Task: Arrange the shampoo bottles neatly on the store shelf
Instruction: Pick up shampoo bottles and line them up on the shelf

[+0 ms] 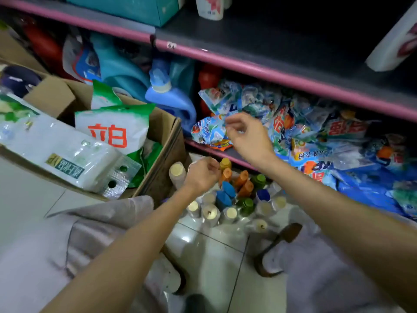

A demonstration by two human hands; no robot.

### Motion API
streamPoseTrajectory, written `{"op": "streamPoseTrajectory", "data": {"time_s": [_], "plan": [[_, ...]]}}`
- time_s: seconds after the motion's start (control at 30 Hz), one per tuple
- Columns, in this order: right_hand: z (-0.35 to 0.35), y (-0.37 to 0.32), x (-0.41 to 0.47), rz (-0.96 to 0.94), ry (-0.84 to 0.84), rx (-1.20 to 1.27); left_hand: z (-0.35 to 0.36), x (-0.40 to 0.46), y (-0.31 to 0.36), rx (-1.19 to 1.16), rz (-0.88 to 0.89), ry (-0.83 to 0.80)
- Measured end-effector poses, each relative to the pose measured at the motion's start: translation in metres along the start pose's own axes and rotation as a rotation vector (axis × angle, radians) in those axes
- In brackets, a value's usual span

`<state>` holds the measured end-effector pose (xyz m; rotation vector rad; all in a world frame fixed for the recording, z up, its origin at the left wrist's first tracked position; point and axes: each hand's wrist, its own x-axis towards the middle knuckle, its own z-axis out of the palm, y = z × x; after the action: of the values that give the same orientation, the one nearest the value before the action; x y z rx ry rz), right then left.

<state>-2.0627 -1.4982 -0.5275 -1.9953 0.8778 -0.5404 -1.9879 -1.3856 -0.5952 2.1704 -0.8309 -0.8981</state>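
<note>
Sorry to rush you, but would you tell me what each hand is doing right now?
Left hand: fingers curled among the bottles on the floor; whether it grips one cannot be told.
Right hand: loosely curled, holding nothing.

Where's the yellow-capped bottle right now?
In the head view, the yellow-capped bottle stands on the floor at the back of the bottle cluster, just right of the left hand, below the bottom shelf edge.

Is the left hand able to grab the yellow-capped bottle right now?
Probably yes. The left hand is right beside the yellow-capped bottle, which stands at the cluster's far edge with nothing over its cap.
</note>
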Motion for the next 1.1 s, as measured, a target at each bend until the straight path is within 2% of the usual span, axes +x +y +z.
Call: {"op": "streamPoseTrajectory", "data": {"time_s": [0.1, 0.2, 0.27, 0.37, 0.53, 0.7, 0.87, 1.0, 1.1], "plan": [[0.03, 0.056, -0.033, 0.172, -0.076, -0.058, 0.026, -0.01, -0.04, 0.275, -0.038, -0.172], [0.054, 0.107, -0.059, 0.377, -0.181, -0.152, 0.044, -0.021, -0.074, 0.599, 0.006, -0.216], [0.062, 0.134, -0.076, 0.47, -0.283, -0.207, 0.052, -0.026, -0.09, 0.691, 0.053, -0.224], [0.064, 0.159, -0.097, 0.497, -0.375, -0.284, 0.063, -0.027, -0.101, 0.787, 0.115, -0.246], [0.071, 0.181, -0.116, 0.463, -0.507, -0.427, 0.082, -0.025, -0.102, 0.837, 0.105, -0.278], [0.087, 0.186, -0.124, 0.43, -0.48, -0.469, 0.089, -0.022, -0.106, 0.901, 0.148, -0.243], [0.093, 0.185, -0.122, 0.456, -0.469, -0.496, 0.088, -0.019, -0.111, 0.863, 0.158, -0.267], [0.092, 0.178, -0.111, 0.432, -0.374, -0.51, 0.069, -0.005, -0.11, 0.802, 0.282, -0.041], [0.085, 0.176, -0.094, 0.394, -0.175, -0.558, 0.04, 0.021, -0.105, 0.8, 0.213, 0.159]]}}
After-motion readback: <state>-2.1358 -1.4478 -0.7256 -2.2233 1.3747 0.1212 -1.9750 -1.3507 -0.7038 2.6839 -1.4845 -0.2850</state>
